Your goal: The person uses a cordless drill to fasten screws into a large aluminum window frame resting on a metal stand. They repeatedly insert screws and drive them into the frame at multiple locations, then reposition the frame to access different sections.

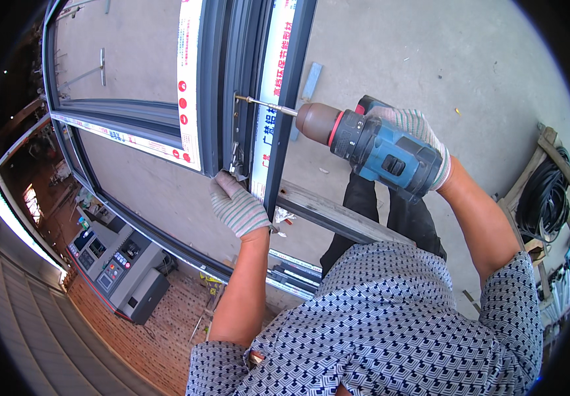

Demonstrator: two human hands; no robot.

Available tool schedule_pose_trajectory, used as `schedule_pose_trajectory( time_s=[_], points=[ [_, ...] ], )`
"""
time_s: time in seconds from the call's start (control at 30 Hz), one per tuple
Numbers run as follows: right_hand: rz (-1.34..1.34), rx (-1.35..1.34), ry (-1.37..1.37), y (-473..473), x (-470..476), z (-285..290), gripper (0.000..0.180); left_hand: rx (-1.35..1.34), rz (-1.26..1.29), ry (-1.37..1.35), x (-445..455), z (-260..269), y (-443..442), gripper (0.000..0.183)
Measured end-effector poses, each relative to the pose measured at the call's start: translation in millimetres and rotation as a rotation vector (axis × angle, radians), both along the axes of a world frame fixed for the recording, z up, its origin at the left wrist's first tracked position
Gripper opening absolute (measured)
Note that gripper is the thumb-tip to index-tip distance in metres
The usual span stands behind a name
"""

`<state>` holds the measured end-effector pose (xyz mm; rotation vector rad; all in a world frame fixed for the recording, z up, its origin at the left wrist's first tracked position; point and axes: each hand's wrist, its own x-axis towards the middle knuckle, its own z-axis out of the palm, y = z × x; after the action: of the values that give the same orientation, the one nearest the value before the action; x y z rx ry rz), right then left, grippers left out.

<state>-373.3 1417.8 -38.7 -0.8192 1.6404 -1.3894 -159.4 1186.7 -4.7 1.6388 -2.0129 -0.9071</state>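
My right hand (pixel 413 126), in a striped knit glove, grips a blue-and-black cordless drill (pixel 389 156). A long driver bit (pixel 276 106) reaches left from its chuck (pixel 317 121). The bit's tip meets a brass-coloured screw (pixel 242 98) at a metal hardware strip (pixel 236 121), between a dark metal window sash (pixel 209 99) and the outer window frame (pixel 292 74). My left hand (pixel 239 208), gloved alike, holds the lower corner of the sash, just below a metal hinge arm (pixel 236 158). Printed protective film (pixel 271 94) covers part of the frame; the left fingertips are partly hidden.
A metal beam (pixel 337 210) runs beneath the frame in front of my legs. At lower left stands a grey machine (pixel 131 267) with a control panel. Coiled black cable (pixel 545 193) sits in a wooden rack at right. A metal strip (pixel 312 81) lies on the concrete floor.
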Motion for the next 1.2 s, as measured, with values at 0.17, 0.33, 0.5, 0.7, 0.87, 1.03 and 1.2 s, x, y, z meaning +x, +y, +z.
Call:
schedule_pose_trajectory(
  time_s=[0.17,0.33,0.5,0.7,0.87,1.03,1.2],
  points=[
    [0.023,-0.041,0.118,0,-1,-9,0.052,-0.055,-0.001,-0.066,-5,4,3,0.037],
    [-0.033,-0.125,0.277,0,-1,-23,0.055,-0.078,-0.027,-0.176,0,3,-1,0.041],
    [-0.032,-0.149,0.305,-1,-2,-25,0.052,-0.077,-0.044,-0.186,-3,7,0,0.039],
    [-0.011,-0.161,0.331,-3,-5,-25,0.051,-0.094,-0.052,-0.168,-1,4,0,0.038],
    [0.065,-0.161,0.240,-4,-13,-10,0.046,-0.090,-0.048,-0.209,-3,7,1,0.038],
    [0.064,-0.184,0.386,-8,-21,-9,0.044,-0.063,-0.035,-0.172,-3,7,1,0.037],
    [0.040,-0.180,0.339,-10,-17,-11,0.042,-0.042,-0.031,-0.154,-1,7,0,0.037]
  ],
)
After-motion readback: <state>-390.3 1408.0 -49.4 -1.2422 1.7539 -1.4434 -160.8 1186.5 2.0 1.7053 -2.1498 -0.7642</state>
